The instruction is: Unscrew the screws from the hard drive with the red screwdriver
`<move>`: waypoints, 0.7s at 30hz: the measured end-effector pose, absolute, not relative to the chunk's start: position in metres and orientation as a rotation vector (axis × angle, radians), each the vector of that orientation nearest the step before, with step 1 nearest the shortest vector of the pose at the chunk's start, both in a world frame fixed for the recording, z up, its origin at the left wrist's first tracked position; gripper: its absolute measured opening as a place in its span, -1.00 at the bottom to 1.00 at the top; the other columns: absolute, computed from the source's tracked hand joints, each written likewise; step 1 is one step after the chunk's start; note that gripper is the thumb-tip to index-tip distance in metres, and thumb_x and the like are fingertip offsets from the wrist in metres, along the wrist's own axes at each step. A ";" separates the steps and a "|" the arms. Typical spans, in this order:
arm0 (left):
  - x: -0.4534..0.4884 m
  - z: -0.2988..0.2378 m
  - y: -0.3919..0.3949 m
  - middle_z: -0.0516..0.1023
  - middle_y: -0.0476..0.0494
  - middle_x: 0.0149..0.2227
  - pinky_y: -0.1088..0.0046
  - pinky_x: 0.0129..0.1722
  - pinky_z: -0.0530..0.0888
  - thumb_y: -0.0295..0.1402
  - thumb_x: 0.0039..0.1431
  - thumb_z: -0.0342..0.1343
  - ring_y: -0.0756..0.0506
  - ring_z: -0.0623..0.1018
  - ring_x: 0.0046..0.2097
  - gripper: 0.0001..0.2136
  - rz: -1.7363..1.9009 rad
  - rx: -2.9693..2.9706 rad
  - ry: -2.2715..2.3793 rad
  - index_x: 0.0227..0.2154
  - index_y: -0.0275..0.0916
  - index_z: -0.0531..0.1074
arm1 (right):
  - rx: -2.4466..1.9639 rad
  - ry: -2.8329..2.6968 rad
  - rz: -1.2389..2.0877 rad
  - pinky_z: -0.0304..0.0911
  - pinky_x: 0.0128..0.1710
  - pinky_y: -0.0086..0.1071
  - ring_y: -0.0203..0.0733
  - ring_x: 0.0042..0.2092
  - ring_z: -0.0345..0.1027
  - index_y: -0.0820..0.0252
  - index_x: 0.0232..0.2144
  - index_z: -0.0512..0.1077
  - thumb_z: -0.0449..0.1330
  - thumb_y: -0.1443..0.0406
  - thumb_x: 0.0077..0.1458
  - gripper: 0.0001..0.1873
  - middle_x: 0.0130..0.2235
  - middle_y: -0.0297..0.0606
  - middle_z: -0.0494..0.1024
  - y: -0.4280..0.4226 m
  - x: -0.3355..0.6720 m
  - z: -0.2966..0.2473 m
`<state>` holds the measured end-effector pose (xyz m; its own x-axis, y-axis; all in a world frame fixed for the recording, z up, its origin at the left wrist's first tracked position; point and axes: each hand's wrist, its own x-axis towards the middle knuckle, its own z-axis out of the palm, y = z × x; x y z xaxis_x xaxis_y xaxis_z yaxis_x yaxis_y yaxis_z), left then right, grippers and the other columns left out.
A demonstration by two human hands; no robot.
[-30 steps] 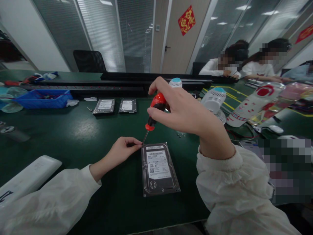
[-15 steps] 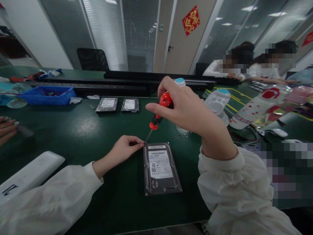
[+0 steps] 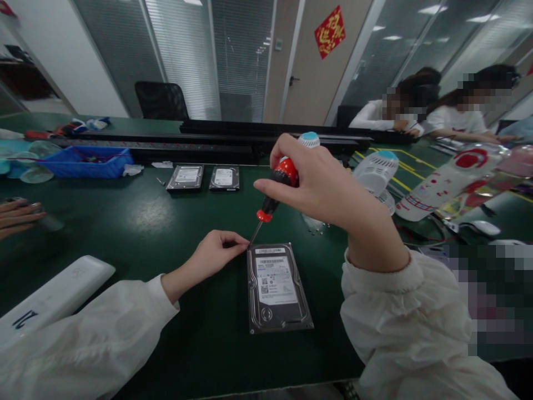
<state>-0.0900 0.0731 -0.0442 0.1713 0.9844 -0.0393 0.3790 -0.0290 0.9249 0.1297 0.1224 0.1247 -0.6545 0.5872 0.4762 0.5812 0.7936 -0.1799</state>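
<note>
A hard drive [image 3: 278, 283] lies label up on the green table in front of me. My right hand [image 3: 316, 180] is closed round the red and black handle of a screwdriver [image 3: 270, 204], held tilted, its shaft pointing down to the drive's far left corner. At that same corner, my left hand [image 3: 220, 247] has thumb and forefinger pinched together beside the screwdriver's tip. Whatever lies between those fingertips is too small to make out. Several tiny screws [image 3: 318, 230] are scattered on the table beyond the drive.
Two more hard drives, one at left [image 3: 185, 178] and one at right [image 3: 225, 178], lie farther back. A blue tray [image 3: 89, 162], a white numbered case [image 3: 58, 294], a white fan [image 3: 377, 171] and a bottle [image 3: 452, 178] stand around. Another person's hand [image 3: 19, 216] rests at left.
The whole view has shifted slightly. The screwdriver's handle looks a little turned in my right hand, while its tip stays at the same corner. My left hand keeps its pinch there.
</note>
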 end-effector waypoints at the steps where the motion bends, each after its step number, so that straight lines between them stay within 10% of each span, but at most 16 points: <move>1: -0.090 -0.044 0.073 0.75 -0.12 -0.17 0.12 0.03 0.51 -0.19 0.18 0.23 -0.25 0.68 -0.08 -0.80 0.859 1.561 1.351 -0.25 -0.12 0.70 | -0.860 -2.457 0.006 0.02 -0.36 -0.34 -0.26 -0.37 0.22 0.12 -0.22 0.29 0.27 0.07 0.26 -0.70 -0.32 -0.35 0.43 0.123 0.130 0.124; 21: -0.091 -0.045 0.072 0.74 -0.11 -0.14 0.14 0.04 0.51 -0.12 0.19 0.24 -0.24 0.68 -0.06 -0.76 0.855 1.550 1.354 -0.24 -0.12 0.69 | -0.763 -2.396 -0.037 -0.02 -0.36 -0.31 -0.31 -0.44 0.12 0.14 -0.31 0.31 0.22 0.14 0.28 -0.76 -0.46 -0.41 0.34 0.121 0.130 0.128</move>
<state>-0.0906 0.0722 -0.0448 0.1680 0.9845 -0.0504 0.3774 -0.0170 0.9259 0.1297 0.1209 0.1276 -0.6434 0.5146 0.5668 0.5316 0.8331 -0.1529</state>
